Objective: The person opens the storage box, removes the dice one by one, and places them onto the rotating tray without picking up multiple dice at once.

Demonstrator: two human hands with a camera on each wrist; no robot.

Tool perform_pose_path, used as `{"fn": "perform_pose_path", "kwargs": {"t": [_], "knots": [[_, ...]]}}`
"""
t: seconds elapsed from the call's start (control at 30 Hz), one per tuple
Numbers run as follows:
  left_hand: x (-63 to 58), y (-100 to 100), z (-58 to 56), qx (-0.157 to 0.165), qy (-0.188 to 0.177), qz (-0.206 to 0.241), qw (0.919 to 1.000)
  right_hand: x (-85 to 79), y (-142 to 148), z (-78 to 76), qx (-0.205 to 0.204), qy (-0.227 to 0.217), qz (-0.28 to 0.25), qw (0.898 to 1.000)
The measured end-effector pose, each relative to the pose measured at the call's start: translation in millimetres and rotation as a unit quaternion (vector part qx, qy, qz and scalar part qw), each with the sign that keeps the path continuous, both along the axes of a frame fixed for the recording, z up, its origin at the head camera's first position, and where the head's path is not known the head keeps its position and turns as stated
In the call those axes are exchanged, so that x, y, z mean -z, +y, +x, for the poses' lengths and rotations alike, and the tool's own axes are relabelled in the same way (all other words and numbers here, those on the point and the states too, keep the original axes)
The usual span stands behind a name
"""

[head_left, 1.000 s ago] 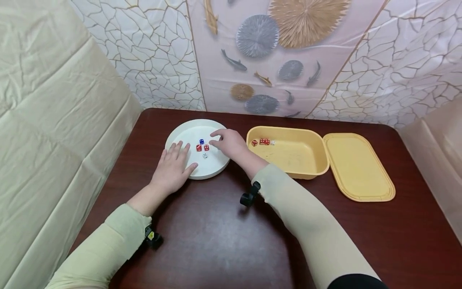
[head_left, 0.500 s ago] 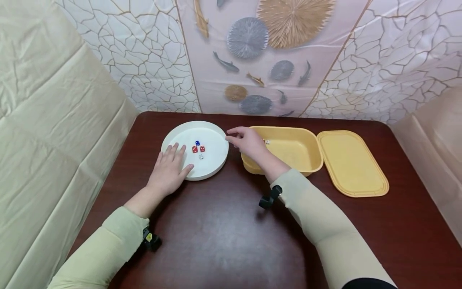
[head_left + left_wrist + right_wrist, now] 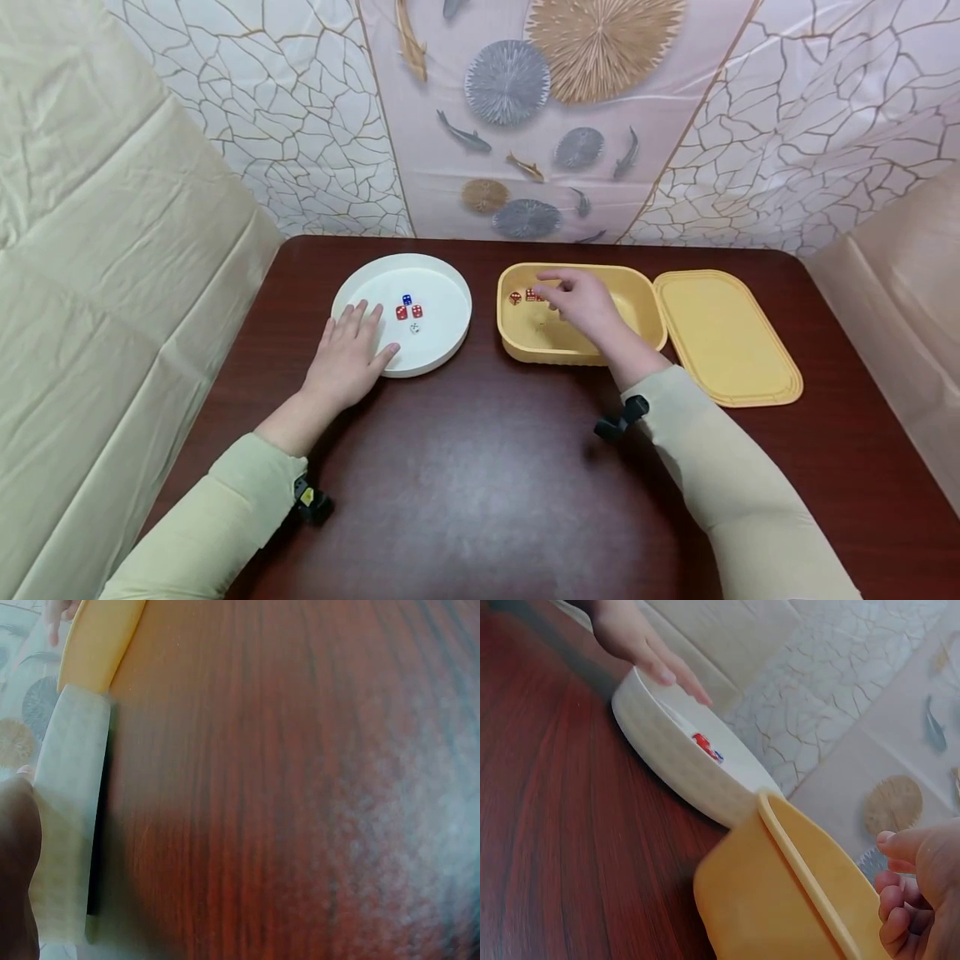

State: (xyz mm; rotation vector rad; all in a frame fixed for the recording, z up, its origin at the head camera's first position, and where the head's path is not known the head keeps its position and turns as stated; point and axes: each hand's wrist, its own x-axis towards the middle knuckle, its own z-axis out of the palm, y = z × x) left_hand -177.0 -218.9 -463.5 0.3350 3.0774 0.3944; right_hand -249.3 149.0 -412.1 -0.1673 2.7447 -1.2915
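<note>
My left hand (image 3: 341, 357) rests over the near left rim of a round white tray (image 3: 442, 342), fingers stretched out and the thumb spread. Within the tray lie a blue die (image 3: 407, 300), two red dice (image 3: 401, 313) and a white die (image 3: 415, 329). Over the yellow box (image 3: 570, 357) hovers my right hand (image 3: 585, 307). A gap shows between its thumb and forefinger, the other fingers are loosely curled, and no die shows between them. Red dice (image 3: 515, 297) lie along the box's far left inside; the hand partly covers that row.
Right of the box, a yellow lid (image 3: 727, 337) lies on the dark brown table (image 3: 450, 467). The tray and box stand side by side with a narrow gap. A patterned cloth (image 3: 480, 125) hangs behind the table.
My right hand has moved right, from above the white tray to above the yellow box. The left hand stays on the tray, and its dice lie as before.
</note>
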Motion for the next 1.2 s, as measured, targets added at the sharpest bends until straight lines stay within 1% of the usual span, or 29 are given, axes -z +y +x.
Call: {"fn": "perform_pose_path", "kwargs": {"t": [0.13,0.3,0.6,0.9,1.03,1.2], "knots": [[-0.3,0,-0.4,0.001,0.002,-0.002,1.0000,0.5,12,-0.4,0.007,-0.002,0.014,1.000],[0.6,-1,-1.1,0.000,0.003,0.000,1.0000,2.5,18,-3.1,0.016,-0.001,0.027,0.999],[1.6,-1,-1.6,0.000,0.004,0.003,1.0000,10.8,26,-10.9,-0.002,-0.020,0.078,0.997],[1.8,-2,-2.3,0.004,0.010,-0.001,0.9999,18.2,31,-21.7,-0.024,-0.034,0.146,0.988],[1.4,-2,-2.5,0.004,0.010,0.002,0.9999,20.7,30,-25.6,-0.029,-0.033,0.169,0.985],[1.9,-3,-2.7,0.006,0.011,0.005,0.9999,22.9,28,-29.0,-0.031,-0.027,0.185,0.982]]}}
